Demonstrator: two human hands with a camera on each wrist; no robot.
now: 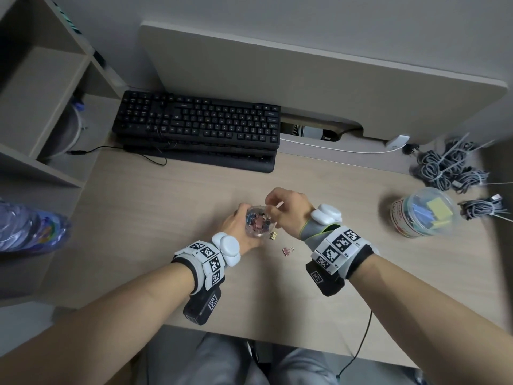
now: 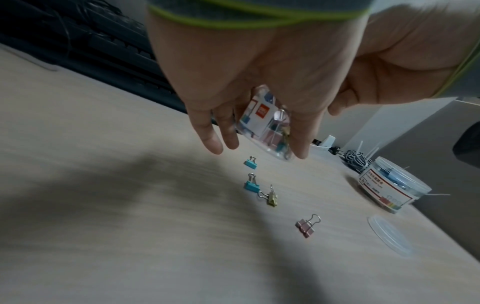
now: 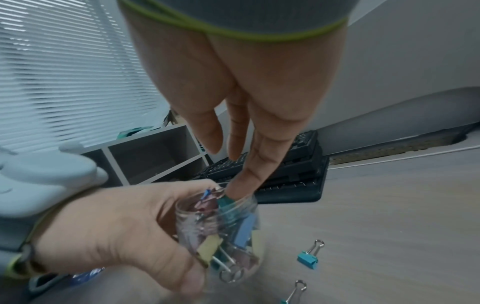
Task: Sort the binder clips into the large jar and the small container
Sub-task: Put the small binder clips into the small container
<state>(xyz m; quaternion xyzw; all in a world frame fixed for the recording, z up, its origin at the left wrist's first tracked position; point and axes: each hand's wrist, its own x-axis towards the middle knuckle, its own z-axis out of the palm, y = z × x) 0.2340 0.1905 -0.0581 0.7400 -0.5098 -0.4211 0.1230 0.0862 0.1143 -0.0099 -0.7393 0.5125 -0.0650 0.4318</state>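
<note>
My left hand (image 1: 239, 221) grips a small clear container (image 1: 256, 222) full of coloured binder clips, held just above the desk. My right hand (image 1: 273, 207) hovers over its mouth. In the right wrist view one straight finger (image 3: 242, 176) touches a teal clip (image 3: 225, 202) at the rim, and the thumb (image 3: 207, 135) stands apart from it. Loose clips lie on the desk: two teal (image 2: 251, 185), one yellow (image 2: 272, 199), one pink (image 2: 306, 225). The large jar (image 1: 424, 213) stands open at the right with blue and yellow clips inside.
A black keyboard (image 1: 197, 126) lies at the back of the desk. Bundled grey cables (image 1: 449, 168) sit behind the large jar. The jar's clear lid (image 2: 389, 234) lies flat near it. A shelf unit (image 1: 41, 93) stands at the left.
</note>
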